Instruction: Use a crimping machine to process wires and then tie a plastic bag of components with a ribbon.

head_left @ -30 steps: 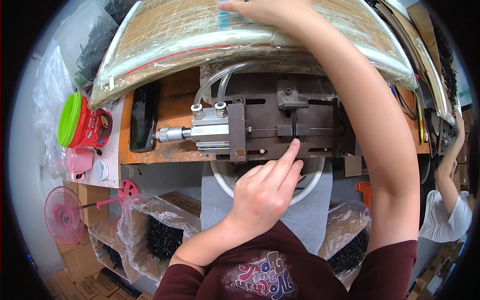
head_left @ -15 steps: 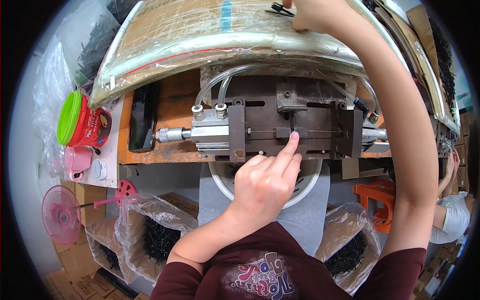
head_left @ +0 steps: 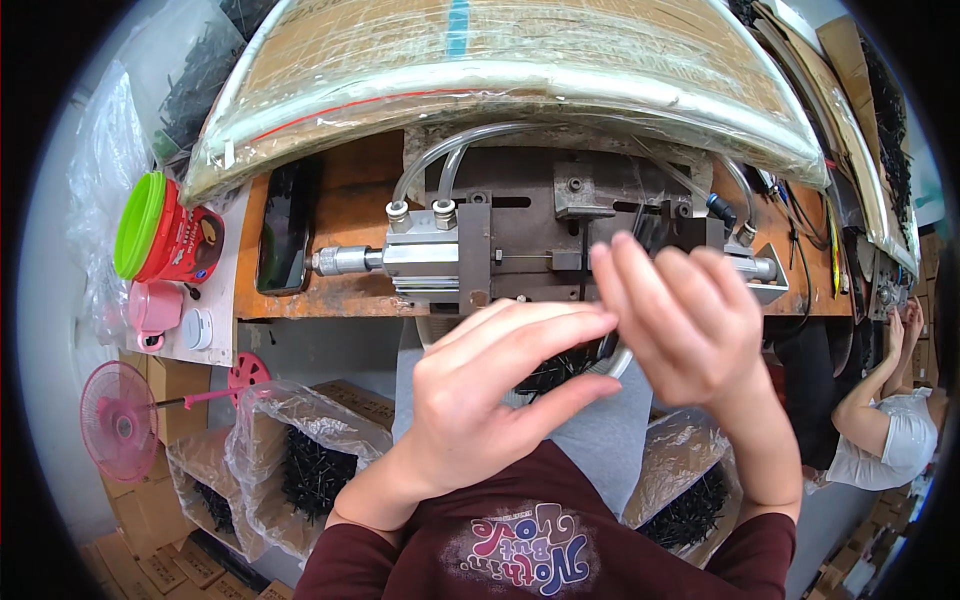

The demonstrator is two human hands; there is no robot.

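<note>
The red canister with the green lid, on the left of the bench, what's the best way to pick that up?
Probably by its red body, just behind the lid. The red canister lies on its side on the white sheet, green lid pointing left, so the rounded wall faces up. Come from above, fingers spanning front to back. The pink cup crowds its near side, so keep clear there.

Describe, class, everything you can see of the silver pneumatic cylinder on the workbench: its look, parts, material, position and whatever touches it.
The pneumatic cylinder looks like bare metal: a silver block body lying horizontally, with a narrower round end sticking out to its left. Two fittings on top take clear hoses that arch up and away. Its right end butts against a dark upright plate of the steel fixture, from which a thin rod runs right. It sits on the rusty orange bench. Neither hand touches it; the left hand is nearest, below it.
</note>
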